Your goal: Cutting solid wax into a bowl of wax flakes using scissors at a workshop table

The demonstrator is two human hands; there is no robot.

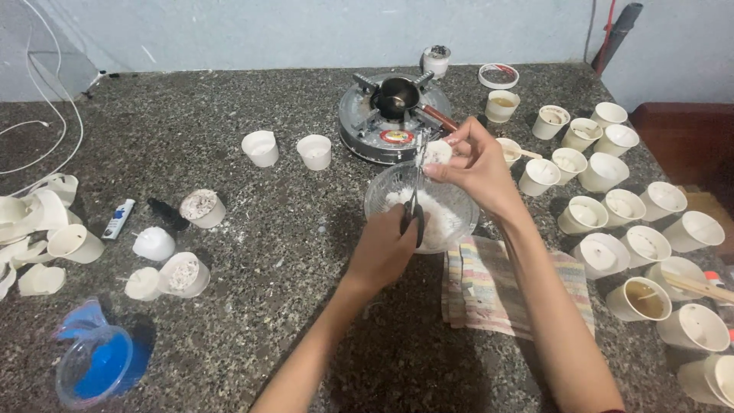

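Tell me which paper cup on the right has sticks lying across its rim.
The cup at the far right edge, behind the brown-filled cup: wooden sticks lie across its rim; the others carry none.

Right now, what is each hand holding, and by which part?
The left hand holds scissors by the black handle loops, blades pointing up. The right hand pinches a small white wax lump at its fingertips, over the glass bowl.

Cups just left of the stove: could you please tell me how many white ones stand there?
2. The left cup stands farther from the stove, and the right cup stands nearer it. They are side by side and apart, and none looks hidden there.
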